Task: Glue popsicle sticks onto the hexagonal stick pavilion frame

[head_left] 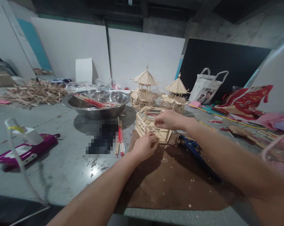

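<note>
A many-sided frame (pixel 140 123) built of thin pale wooden sticks stands on a brown sheet (pixel 177 185). My left hand (pixel 146 145) is closed at its front edge, fingertips against the low stick railing. Over the frame's right side reaches my right hand (pixel 168 120), its fingers curled together in a pinch; whatever they hold is hidden. Beneath my right forearm lies a blue-handled hand tool (pixel 191 147), partly covered. Behind the frame stand two stick pavilion models with pointed roofs, a taller pavilion (pixel 146 84) and a shorter pavilion (pixel 176 92).
A steel basin (pixel 97 110) holds red-wrapped stick packs; more packets (pixel 120 138) lie beside it. At left are a purple power strip (pixel 29 150) with its cable and a heap of wood pieces (pixel 35 92). A white bag (pixel 204 86) and red bag (pixel 247 102) sit at right.
</note>
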Demonstrator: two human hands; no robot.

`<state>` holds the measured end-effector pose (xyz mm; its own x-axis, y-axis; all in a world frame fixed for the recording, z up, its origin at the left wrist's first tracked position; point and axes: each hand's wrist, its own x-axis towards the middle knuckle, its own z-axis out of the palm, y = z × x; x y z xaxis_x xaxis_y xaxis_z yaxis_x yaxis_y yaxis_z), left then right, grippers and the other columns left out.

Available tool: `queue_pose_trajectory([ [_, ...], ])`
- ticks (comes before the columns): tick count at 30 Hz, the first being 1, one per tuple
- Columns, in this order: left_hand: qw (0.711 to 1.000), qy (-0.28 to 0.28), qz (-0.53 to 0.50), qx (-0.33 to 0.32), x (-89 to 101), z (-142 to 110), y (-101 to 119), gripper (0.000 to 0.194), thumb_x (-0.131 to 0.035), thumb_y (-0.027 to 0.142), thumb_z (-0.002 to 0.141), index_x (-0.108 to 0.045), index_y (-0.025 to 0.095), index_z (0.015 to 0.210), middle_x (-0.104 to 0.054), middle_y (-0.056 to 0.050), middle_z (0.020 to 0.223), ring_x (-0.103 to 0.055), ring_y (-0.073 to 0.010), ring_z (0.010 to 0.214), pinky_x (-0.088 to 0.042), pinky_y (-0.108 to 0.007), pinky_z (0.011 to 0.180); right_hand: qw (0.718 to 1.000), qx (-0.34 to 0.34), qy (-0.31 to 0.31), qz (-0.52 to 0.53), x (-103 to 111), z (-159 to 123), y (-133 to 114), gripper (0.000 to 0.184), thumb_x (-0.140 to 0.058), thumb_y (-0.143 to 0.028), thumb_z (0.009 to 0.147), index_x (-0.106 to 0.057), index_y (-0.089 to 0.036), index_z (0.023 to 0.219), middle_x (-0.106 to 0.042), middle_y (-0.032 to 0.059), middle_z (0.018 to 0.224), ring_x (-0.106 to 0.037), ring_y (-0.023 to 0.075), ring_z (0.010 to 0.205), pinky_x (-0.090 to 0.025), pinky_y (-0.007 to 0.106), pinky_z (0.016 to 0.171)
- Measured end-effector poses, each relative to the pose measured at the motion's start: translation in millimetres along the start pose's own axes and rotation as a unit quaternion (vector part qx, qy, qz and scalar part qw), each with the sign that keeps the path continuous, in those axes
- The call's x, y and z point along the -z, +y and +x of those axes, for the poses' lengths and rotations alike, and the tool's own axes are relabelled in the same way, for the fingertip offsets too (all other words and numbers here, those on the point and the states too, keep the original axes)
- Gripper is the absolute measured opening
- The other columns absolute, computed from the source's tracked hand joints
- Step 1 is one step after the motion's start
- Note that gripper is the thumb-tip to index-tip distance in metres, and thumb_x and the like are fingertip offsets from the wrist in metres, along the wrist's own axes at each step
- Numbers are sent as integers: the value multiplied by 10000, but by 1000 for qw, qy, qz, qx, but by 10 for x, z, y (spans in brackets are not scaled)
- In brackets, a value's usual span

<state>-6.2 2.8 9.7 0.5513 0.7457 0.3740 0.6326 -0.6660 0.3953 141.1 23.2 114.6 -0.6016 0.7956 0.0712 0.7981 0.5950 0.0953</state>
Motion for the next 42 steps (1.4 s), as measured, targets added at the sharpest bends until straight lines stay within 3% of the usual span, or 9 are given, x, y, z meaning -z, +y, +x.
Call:
queue_pose_trajectory([
  [5,980,195,-34,15,129,-3,21,149,-434,216,769,-569,182,824,-573,-5,704,-528,-113,636,-397,-218,598,1000,3,12,8,-36,-4,16,164,-503,-226,720,-648,-204,794,-660,15,733,-545,119,640,-303,208,537],
  [7,964,262,-46,22,183,12,5,142,-448,224,770,-555,172,847,-564,-21,767,-527,-114,671,-402,-218,608,1000,12,24,9,-50,-14,26,163,-493,-210,722,-642,-192,785,-655,19,720,-541,120,638,-306,211,544],
  [10,949,309,-56,37,232,43,-25,202,-447,267,789,-541,162,933,-542,-54,895,-524,-120,727,-405,-221,619,997,34,64,14,-71,-52,43,154,-488,-187,724,-630,-172,781,-646,23,704,-536,118,638,-321,214,578],
  [13,954,287,-74,45,243,63,-33,230,-423,311,807,-559,163,917,-556,-44,853,-516,-116,701,-394,-215,611,991,50,123,2,-100,-115,43,149,-483,-193,738,-625,-165,774,-636,32,685,-531,130,652,-331,233,627],
  [17,962,223,-139,76,237,76,-19,247,-403,330,806,-552,160,707,-533,11,604,-471,-98,570,-359,-197,551,984,70,165,3,-157,-196,20,151,-475,-211,765,-615,-158,756,-634,49,695,-531,147,694,-334,259,681],
  [22,943,224,-230,89,254,96,-16,234,-421,322,785,-498,159,635,-513,28,563,-447,-89,544,-344,-187,533,979,34,178,97,-232,-284,84,199,-470,-283,796,-613,-145,811,-642,56,724,-538,128,663,-350,237,637],
  [27,938,233,-235,102,277,96,7,239,-427,316,780,-480,159,608,-479,35,536,-426,-84,530,-333,-184,523,973,-10,155,173,-243,-375,104,193,-472,-266,799,-616,-137,800,-649,54,739,-549,120,666,-362,216,617],
  [36,966,168,-191,42,216,49,23,280,-381,343,797,-468,162,602,-456,35,537,-412,-80,520,-325,-187,522,987,-6,158,17,-289,-321,-277,284,-364,-284,862,-615,-155,893,-658,89,789,-563,158,710,-318,255,628],
  [42,960,136,-239,50,237,73,27,343,-392,380,786,-418,160,524,-375,45,476,-350,-72,475,-286,-188,474,981,-32,184,48,-302,-414,-244,250,-393,-284,848,-603,-154,883,-658,75,806,-570,160,722,-339,251,639],
])
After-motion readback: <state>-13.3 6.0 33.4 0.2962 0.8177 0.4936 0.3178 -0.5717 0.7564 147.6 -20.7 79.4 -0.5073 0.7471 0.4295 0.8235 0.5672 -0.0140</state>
